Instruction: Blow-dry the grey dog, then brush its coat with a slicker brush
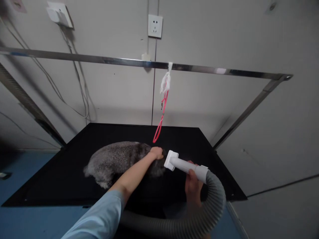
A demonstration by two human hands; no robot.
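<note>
A grey, curly-coated dog (117, 157) stands side-on upon the black grooming table (104, 132), its head towards the right. My left hand (157, 152) reaches over it, fingers curled round the top of its head; that arm and hand hide part of the neck and face. In my right hand (193, 182) is a white vacuum brush nozzle (186, 164), gripped by its tube. Its flat, wide head is a short way right of the dog's muzzle. A ribbed grey hose (216, 199) bends down from the tube and runs back to the left, below my arms.
Across the table runs a metal bar frame (119, 61), from which a pink grooming loop (159, 124) hangs on a white cloth tie (166, 81). On the wall are a socket (155, 26) and a plugged-in white adapter (59, 15) with dangling cables. The floor (37, 225) is blue.
</note>
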